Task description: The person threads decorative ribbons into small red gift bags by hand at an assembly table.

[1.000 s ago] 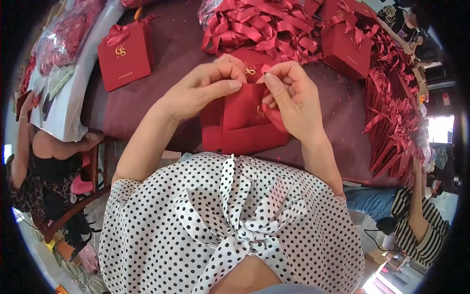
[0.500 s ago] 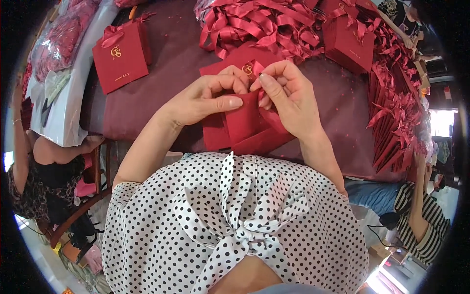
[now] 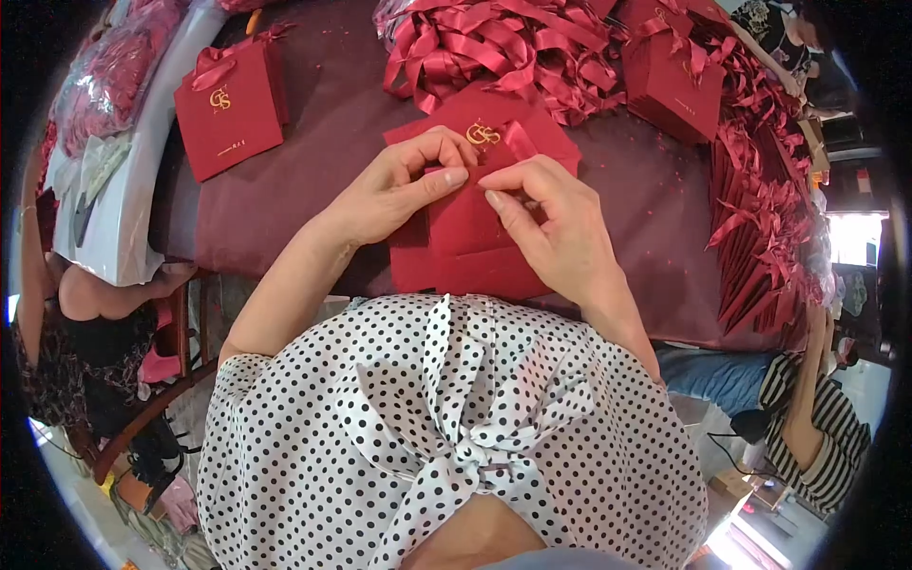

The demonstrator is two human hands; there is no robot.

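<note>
Red paper gift bags (image 3: 465, 252) with a gold emblem lie in a small pile in front of me. My left hand (image 3: 399, 185) is closed, thumb against fingers, on the upper edge of the top bag. Close beside it, my right hand (image 3: 560, 214) pinches thumb and forefinger together over the same bag. Whatever sits in that pinch is too small to make out. A piece of red ribbon (image 3: 519, 141) shows just above the right fingers. The top bag's upper edge is partly hidden by both hands.
Loose red satin ribbons (image 3: 503, 52) are heaped at the far side. Red bags stand at the left (image 3: 228, 123) and right (image 3: 670, 95). More ribboned bags (image 3: 760, 256) line the right edge. Co-workers sit on both sides, one in a striped sleeve (image 3: 831, 446). Plastic-wrapped goods (image 3: 114, 85) lie far left.
My right hand has turned palm down and moved slightly lower. The top bag, held up and tilted before, now lies flatter. My left hand has barely moved.
</note>
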